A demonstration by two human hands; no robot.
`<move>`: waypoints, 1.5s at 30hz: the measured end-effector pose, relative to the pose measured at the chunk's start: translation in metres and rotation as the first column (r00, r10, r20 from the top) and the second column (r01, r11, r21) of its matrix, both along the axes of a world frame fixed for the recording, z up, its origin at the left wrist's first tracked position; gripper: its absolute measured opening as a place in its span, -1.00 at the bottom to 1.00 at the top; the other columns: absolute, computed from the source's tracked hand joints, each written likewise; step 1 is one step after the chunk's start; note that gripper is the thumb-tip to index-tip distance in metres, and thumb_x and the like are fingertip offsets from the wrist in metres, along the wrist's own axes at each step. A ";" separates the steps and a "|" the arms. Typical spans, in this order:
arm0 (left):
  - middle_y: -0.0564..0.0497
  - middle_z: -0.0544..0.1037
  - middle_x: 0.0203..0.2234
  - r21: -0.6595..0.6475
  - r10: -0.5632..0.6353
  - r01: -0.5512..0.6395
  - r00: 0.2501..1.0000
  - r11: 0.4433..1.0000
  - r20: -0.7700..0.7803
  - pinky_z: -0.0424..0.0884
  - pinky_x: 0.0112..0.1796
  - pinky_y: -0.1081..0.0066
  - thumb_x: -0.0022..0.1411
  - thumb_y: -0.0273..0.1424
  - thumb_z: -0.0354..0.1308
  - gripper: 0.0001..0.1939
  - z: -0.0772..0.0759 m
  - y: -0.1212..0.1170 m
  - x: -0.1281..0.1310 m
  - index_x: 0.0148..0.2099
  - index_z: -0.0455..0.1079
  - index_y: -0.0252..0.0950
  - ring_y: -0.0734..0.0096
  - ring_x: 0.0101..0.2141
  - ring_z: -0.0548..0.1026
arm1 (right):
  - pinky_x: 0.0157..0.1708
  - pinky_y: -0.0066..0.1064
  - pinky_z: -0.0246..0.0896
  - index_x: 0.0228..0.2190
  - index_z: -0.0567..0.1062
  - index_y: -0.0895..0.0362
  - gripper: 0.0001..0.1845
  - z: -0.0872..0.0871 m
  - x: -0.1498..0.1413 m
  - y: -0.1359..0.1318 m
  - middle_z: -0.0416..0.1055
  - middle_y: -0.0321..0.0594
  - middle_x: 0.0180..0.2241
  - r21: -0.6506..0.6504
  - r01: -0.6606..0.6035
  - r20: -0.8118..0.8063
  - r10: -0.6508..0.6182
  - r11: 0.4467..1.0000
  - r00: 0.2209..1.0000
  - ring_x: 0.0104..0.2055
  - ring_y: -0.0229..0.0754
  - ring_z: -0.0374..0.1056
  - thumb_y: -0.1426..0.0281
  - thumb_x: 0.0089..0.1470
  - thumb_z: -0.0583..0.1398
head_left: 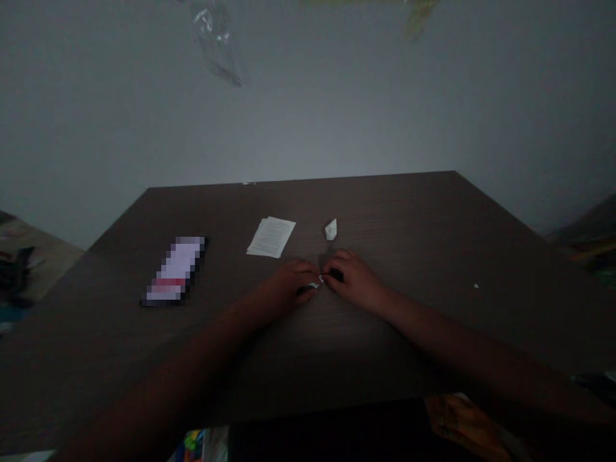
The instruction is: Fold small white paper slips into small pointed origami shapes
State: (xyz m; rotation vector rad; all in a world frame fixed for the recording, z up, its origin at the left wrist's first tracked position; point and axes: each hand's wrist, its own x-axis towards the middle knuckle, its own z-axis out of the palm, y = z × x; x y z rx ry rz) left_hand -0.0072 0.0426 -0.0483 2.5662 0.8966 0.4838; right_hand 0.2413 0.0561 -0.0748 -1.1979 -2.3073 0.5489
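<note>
Both my hands meet near the middle of the dark wooden table, their fingertips close together around a small piece of white paper [314,285]. My left hand [292,282] is closed on its left part, and a white edge shows between the thumb and fingers. From the other side, my right hand [347,274] pinches the paper's right end between thumb and forefinger. Most of the paper is hidden by the fingers. Just beyond the hands lies a small folded white paper piece [331,230]. To its left is a stack of printed paper sheets [272,237].
A phone [176,269] with a lit, blurred screen lies on the left of the table [385,212]. A tiny white scrap [476,285] is at the right. Behind the far edge rises a pale wall [337,109] with clear plastic [216,45] hanging on it.
</note>
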 end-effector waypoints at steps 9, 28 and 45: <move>-0.13 0.69 0.16 0.008 0.011 -0.011 0.998 1.000 -0.068 0.56 0.27 0.08 0.51 -0.48 0.28 -0.68 0.001 -0.005 0.004 0.24 0.61 -0.24 0.08 0.19 0.63 | 0.05 -0.10 0.34 -0.22 0.59 0.07 -0.93 0.000 0.000 -0.001 0.52 -0.12 -0.18 -0.007 0.043 0.042 -0.043 0.999 0.998 -0.02 0.06 0.45 0.44 0.39 0.30; -0.12 0.66 0.13 -0.004 0.049 -0.049 0.997 0.999 -0.062 0.58 0.25 0.14 0.49 -0.51 0.25 -0.74 -0.007 -0.015 0.009 0.15 0.61 -0.22 0.09 0.16 0.63 | 0.00 -0.12 0.39 -0.27 0.61 0.04 -0.87 0.000 0.001 -0.004 0.56 -0.15 -0.20 0.013 0.074 0.026 -0.074 0.997 0.997 -0.04 0.06 0.50 0.43 0.21 0.45; -0.16 0.67 0.08 0.033 0.065 -0.062 0.992 0.998 -0.104 0.59 0.23 0.08 0.48 -0.49 0.31 -0.75 0.000 -0.020 0.016 0.16 0.61 -0.30 0.01 0.12 0.64 | -0.05 -0.10 0.38 -0.33 0.55 0.02 -0.87 -0.002 0.003 -0.001 0.52 -0.18 -0.26 0.043 0.083 -0.003 -0.083 0.996 0.997 -0.12 0.04 0.49 0.43 0.24 0.39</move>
